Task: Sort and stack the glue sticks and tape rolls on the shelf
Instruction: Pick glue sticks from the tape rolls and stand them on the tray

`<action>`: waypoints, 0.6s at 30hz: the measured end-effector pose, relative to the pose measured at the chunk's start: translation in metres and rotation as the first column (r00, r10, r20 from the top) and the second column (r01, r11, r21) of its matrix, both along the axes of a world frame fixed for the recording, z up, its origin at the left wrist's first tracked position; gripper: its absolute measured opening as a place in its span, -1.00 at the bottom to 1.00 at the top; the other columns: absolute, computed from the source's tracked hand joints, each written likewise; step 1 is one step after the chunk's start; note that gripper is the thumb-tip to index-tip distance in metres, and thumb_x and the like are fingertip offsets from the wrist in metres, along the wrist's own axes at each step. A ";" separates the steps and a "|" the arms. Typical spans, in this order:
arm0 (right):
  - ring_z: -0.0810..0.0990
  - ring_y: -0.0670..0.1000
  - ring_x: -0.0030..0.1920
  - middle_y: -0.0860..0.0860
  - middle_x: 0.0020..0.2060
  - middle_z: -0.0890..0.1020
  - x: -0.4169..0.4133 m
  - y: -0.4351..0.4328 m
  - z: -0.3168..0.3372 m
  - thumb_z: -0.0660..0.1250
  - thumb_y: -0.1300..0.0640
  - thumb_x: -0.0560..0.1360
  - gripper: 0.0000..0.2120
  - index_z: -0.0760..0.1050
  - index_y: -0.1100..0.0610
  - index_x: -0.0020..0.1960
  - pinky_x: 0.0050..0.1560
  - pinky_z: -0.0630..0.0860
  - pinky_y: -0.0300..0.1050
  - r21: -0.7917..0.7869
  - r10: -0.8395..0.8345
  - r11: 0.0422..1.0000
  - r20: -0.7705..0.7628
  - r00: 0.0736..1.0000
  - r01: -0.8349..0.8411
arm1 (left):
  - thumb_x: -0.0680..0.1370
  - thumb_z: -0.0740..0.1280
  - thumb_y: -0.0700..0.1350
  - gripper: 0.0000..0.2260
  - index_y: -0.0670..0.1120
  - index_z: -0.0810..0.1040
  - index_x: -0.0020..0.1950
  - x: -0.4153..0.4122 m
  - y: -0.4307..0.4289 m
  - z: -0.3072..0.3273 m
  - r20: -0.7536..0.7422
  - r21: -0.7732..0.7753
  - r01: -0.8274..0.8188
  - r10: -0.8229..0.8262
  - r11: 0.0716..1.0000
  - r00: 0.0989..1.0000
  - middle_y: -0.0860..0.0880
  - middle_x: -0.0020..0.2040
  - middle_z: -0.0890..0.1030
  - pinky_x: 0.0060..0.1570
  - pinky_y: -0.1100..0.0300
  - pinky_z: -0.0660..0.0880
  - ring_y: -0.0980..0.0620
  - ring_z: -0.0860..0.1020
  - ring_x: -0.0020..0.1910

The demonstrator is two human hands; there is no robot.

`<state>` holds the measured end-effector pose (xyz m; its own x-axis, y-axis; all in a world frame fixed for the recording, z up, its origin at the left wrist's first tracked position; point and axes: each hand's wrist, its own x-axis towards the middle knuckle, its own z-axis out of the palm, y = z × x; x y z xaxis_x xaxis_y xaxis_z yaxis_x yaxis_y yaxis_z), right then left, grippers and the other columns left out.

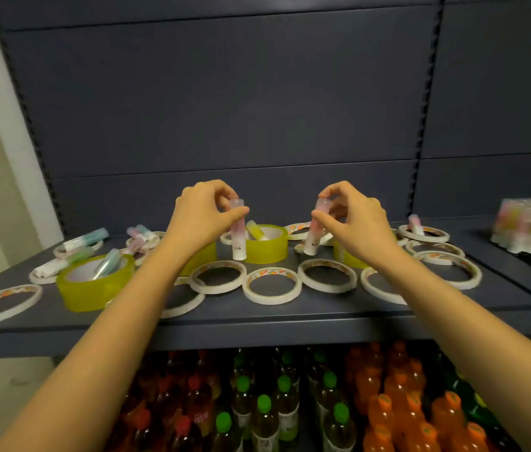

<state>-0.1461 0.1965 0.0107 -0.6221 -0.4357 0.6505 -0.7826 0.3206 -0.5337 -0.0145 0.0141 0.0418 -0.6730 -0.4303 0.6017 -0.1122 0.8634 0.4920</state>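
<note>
A matte dark-grey shelf (257,318) sits above glossy plastic bottles (264,415); it carries wide, translucent yellow tape rolls (94,285), thin flat white tape rings (272,285) and loose glue sticks (86,239); mid-shelf, the left grip (202,216) pinches a slim, cylindrical pink-and-white glue stick (239,236) upright; the right grip (355,220) pinches a second glue stick (314,233), tilted.

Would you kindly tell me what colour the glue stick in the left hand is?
The glue stick in the left hand is pink fading to white; head view.
</note>
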 end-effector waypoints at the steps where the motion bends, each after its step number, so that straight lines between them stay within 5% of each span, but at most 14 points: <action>1: 0.61 0.00 -0.10 -0.03 -0.13 0.65 -0.005 0.011 0.001 0.37 0.02 0.48 -0.78 0.45 0.03 0.09 0.02 0.53 0.02 -0.003 -0.010 1.000 0.000 1.000 0.010 | 0.43 0.46 -0.04 -0.79 -0.11 0.59 -0.02 -0.007 0.012 0.001 -0.019 0.021 0.043 -0.042 0.999 0.999 -0.04 -0.19 0.63 0.02 -0.06 0.56 -0.06 0.62 -0.14; 5: 0.61 -0.03 -0.12 -0.04 -0.13 0.64 -0.026 0.059 0.001 0.37 0.03 0.48 -0.77 0.45 0.03 0.10 -0.05 0.54 -0.07 -0.016 -0.050 0.999 0.009 0.999 0.050 | 0.40 0.48 -0.06 -0.79 -0.12 0.60 -0.04 -0.040 0.060 0.001 -0.058 0.057 0.165 -0.162 0.985 0.985 -0.05 -0.22 0.64 0.00 -0.04 0.58 -0.01 0.62 -0.19; 12: 0.63 0.04 -0.09 0.00 -0.13 0.66 -0.078 0.162 0.004 0.37 0.04 0.48 -0.78 0.45 0.03 0.09 0.01 0.56 0.06 0.016 -0.111 0.994 -0.003 0.994 0.111 | 0.38 0.51 -0.13 -0.82 -0.15 0.60 -0.09 -0.108 0.152 -0.009 -0.093 0.077 0.291 -0.284 0.954 0.954 -0.09 -0.20 0.66 -0.04 0.01 0.59 -0.02 0.63 -0.24; 18: 0.60 -0.04 -0.14 -0.07 -0.17 0.61 -0.133 0.250 0.007 0.37 0.06 0.48 -0.80 0.45 0.04 0.08 -0.12 0.52 -0.13 0.026 -0.128 0.991 -0.011 0.992 0.128 | 0.37 0.51 -0.10 -0.83 -0.11 0.62 -0.11 -0.169 0.241 -0.016 -0.119 0.064 0.327 -0.318 0.943 0.941 -0.05 -0.18 0.66 -0.18 0.19 0.57 0.11 0.57 -0.32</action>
